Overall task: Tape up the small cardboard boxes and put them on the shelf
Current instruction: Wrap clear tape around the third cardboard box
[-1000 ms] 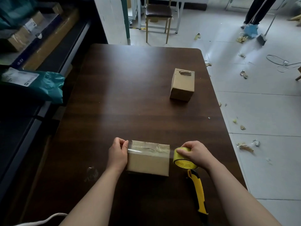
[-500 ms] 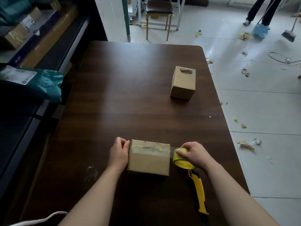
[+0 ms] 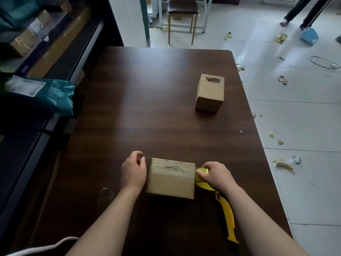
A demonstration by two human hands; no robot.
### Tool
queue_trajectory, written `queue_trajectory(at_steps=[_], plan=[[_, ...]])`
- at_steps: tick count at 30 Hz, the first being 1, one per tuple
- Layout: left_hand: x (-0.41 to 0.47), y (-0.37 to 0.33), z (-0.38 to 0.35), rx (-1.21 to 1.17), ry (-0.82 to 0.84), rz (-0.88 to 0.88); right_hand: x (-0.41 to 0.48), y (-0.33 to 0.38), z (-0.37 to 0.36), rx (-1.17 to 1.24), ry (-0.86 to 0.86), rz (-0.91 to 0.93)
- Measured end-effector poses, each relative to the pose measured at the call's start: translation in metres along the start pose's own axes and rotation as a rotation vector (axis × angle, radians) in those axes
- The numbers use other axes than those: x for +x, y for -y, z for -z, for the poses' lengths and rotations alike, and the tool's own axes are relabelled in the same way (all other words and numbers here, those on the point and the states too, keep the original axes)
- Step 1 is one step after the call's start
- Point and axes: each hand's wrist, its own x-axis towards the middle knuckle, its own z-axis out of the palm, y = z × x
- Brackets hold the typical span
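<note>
White cord (image 3: 42,246): curls in at your lower left, by the near edge of the desk (image 3: 147,93).
Tape dispenser (image 3: 227,217): yellow. Its handle points back toward you, and its roll end sits against the right face of the near box (image 3: 171,182).
Your right hand (image 3: 216,175): clamped over the roll end of the tape dispenser with the fingers wrapped round it, just beside the near box's top right edge.
Your left hand (image 3: 133,172): fingers loosely curled round nothing, just beside the near box's left face. You cannot tell from here whether it touches the cardboard.
Near box: on the desk between your two hands, close to the front edge. Its flaps are closed, with wrinkled clear tape running across the top. Its contents are hidden.
Far box (image 3: 210,93): well apart from the near one, further back and toward the desk's right edge. It stands upright and closed, with a torn scrap stuck on top. Its contents are hidden.
Shelf (image 3: 86,39): runs along your left, beside the desk. It holds a teal mailer bag (image 3: 53,97) with a white label at the nearer end, and cardboard parcels (image 3: 24,39) further back.
Floor (image 3: 295,126): pale tiles to your right, strewn with torn scraps and a loop of cable.
Chair (image 3: 182,10): beyond the desk's far end, with a dark seat.
Person (image 3: 302,12): only the legs show at the far top right, next to a blue dustpan (image 3: 309,36).
</note>
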Motion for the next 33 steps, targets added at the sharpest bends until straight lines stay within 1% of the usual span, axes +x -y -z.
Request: queue_trajectory(at_steps=[1, 7, 10, 13, 17, 19, 21, 24, 26, 28, 31, 33], plan=[[-0.004, -0.006, -0.001, -0.011, -0.031, -0.013, 0.0, 0.0, 0.0, -0.002, -0.001, -0.001], [-0.028, -0.016, -0.015, -0.041, -0.023, -0.028, -0.003, 0.0, -0.004, 0.029, -0.011, -0.012], [-0.031, -0.018, -0.016, 0.028, -0.005, -0.065, -0.005, 0.001, -0.006, 0.028, -0.026, -0.019], [-0.035, -0.02, -0.019, 0.192, 0.083, -0.103, -0.007, 0.003, -0.007, 0.023, -0.024, -0.028], [-0.033, -0.017, -0.018, 0.18, 0.27, -0.057, -0.008, 0.003, -0.006, 0.024, -0.042, -0.037], [-0.027, -0.017, -0.015, 0.223, 0.364, -0.045, -0.008, 0.003, -0.005, 0.035, -0.051, -0.041], [-0.022, -0.025, -0.011, 0.337, 0.457, -0.143, -0.009, 0.002, -0.003, 0.047, -0.056, -0.046], [-0.027, -0.046, -0.012, 0.575, 0.658, -0.437, -0.011, 0.001, -0.003, 0.041, -0.055, -0.038], [-0.033, -0.058, -0.019, 0.727, 0.747, -0.565, -0.012, 0.001, -0.004, 0.051, -0.054, -0.03], [-0.035, -0.063, -0.028, 0.831, 0.753, -0.623, -0.014, -0.001, -0.004, 0.056, -0.056, -0.026], [-0.039, -0.069, -0.035, 0.931, 0.71, -0.678, -0.015, -0.006, -0.004, 0.083, -0.035, -0.018], [-0.04, -0.075, -0.036, 0.941, 0.689, -0.701, -0.018, -0.008, -0.002, 0.11, -0.027, -0.008]])
